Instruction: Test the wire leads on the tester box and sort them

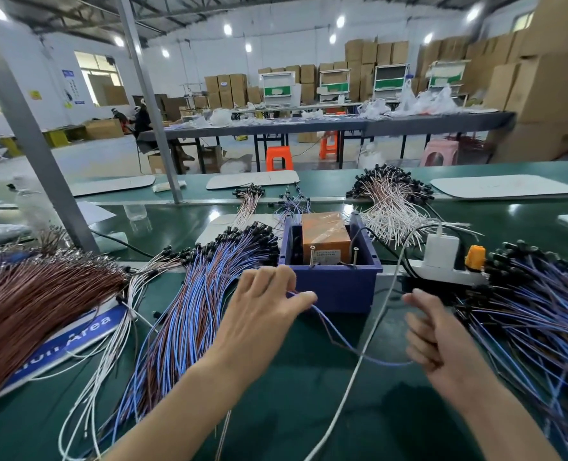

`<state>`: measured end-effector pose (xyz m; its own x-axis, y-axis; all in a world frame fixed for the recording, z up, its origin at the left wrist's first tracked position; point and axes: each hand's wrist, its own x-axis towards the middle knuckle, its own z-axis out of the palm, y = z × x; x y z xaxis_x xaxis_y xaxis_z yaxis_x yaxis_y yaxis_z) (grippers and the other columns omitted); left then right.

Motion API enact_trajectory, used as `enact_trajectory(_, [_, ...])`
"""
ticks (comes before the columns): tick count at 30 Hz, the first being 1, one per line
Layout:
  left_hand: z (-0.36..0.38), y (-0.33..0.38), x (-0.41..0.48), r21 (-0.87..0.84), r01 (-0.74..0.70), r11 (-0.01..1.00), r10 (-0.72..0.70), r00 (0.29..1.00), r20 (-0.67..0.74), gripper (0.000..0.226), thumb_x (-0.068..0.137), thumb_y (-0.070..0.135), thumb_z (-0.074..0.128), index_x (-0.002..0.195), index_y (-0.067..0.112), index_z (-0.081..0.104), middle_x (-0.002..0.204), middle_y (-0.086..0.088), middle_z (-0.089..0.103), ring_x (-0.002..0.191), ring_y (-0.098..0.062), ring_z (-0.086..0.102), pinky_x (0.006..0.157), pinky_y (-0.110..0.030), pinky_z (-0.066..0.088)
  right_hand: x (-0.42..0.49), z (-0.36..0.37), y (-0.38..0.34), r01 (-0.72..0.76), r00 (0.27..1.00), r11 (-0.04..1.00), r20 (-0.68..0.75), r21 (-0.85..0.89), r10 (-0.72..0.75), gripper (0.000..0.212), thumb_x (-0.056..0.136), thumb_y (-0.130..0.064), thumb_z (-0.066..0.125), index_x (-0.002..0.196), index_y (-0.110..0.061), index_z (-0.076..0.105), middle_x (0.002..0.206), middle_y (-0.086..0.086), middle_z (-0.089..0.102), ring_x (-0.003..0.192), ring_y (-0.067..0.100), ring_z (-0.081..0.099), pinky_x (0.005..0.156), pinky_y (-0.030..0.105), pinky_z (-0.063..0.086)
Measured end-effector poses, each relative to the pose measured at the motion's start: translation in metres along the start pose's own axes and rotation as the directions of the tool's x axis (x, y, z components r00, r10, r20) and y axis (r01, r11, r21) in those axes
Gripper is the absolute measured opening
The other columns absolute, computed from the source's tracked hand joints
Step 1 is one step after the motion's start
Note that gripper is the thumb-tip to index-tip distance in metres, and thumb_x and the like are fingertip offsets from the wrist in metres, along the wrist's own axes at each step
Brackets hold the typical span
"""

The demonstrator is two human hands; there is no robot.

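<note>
The tester box (324,239), orange and wrapped in tape, sits in a blue plastic bin (337,287) with two metal pins sticking up at its front. My left hand (269,304) pinches one end of a blue-and-brown wire lead (339,341) just in front of the bin. My right hand (432,337) is curled around the lead's other end, lower and to the right. A large pile of blue-and-brown leads (192,294) lies left of my left hand. Another pile of the same leads (535,314) spreads at the right.
A brown wire bundle (33,301) lies far left over a blue sign. White leads (395,207) are heaped behind the bin. A white power strip (449,271) with a charger and orange plug sits right of the bin; its white cable (365,357) crosses the green table.
</note>
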<state>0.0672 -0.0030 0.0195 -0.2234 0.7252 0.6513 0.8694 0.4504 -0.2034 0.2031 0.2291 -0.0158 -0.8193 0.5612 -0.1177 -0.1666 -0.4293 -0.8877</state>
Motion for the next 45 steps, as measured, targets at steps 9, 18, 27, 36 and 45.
enact_trajectory(9, [0.029, 0.056, -0.007, -0.149, -0.204, 0.968, 0.202, 0.979, -0.024, 0.023, 0.094, 0.014, 0.055, 0.11, 0.021, 0.07, 0.097, 0.003, 0.061, 0.086, -0.019, 0.059, 0.078, -0.033, 0.05, 0.001, 0.044, 0.025, 0.083, 0.991, 0.977, 0.123, -0.197, -0.06, 0.041, 0.098, -0.047, 0.049, 0.108, -0.016, 0.075, 0.055, -0.002, 0.034, 0.039, 0.006, 0.02, 0.033, 0.018, 0.02])
enact_trajectory(18, [0.065, 0.056, -0.017, -0.358, -0.135, 0.924, 0.154, 0.988, 0.024, 0.034, 0.096, 0.015, 0.058, 0.128, 0.025, 0.063, 0.109, 0.006, 0.057, 0.092, -0.015, 0.056, 0.08, -0.028, 0.048, 0.024, 0.033, 0.045, 0.131, 0.979, 0.966, 0.18, -0.222, -0.091, 0.035, 0.084, -0.049, 0.063, 0.107, -0.028, 0.079, 0.068, -0.004, 0.062, 0.04, 0.005, 0.034, 0.04, 0.019, 0.029])
enact_trajectory(27, [0.073, 0.041, -0.011, -0.846, 0.473, 0.246, -0.559, 0.782, 0.275, 0.018, 0.102, 0.027, 0.055, 0.118, 0.03, 0.063, 0.094, 0.011, 0.068, 0.084, -0.008, 0.066, 0.075, -0.015, 0.049, 0.02, 0.045, 0.057, 0.353, 0.907, 0.823, 0.378, -0.444, -0.185, 0.02, 0.091, -0.043, 0.062, 0.103, -0.041, 0.078, 0.08, -0.006, 0.074, 0.068, -0.003, 0.066, 0.065, 0.005, 0.046])
enact_trajectory(36, [0.075, 0.048, -0.01, -0.869, 0.451, 0.204, -0.586, 0.767, 0.261, 0.013, 0.1, 0.014, 0.06, 0.093, 0.026, 0.062, 0.087, 0.002, 0.065, 0.067, -0.01, 0.064, 0.064, -0.018, 0.049, 0.014, 0.048, 0.058, 0.373, 0.892, 0.78, 0.426, -0.502, -0.152, 0.019, 0.098, -0.034, 0.06, 0.097, -0.036, 0.079, 0.095, -0.004, 0.078, 0.096, 0.009, 0.072, 0.084, 0.014, 0.051])
enact_trajectory(45, [0.072, 0.032, -0.015, -0.817, 0.462, 0.345, -0.721, 0.688, 0.085, 0.008, 0.105, 0.037, 0.045, 0.101, 0.038, 0.052, 0.07, 0.009, 0.051, 0.056, -0.006, 0.042, 0.054, -0.019, 0.037, 0.018, 0.039, 0.064, 0.4, 0.916, 0.725, 0.215, -0.56, -0.34, 0.027, 0.101, -0.048, 0.044, 0.103, -0.041, 0.07, 0.059, -0.013, 0.047, 0.054, 0.003, 0.041, 0.052, 0.012, 0.035])
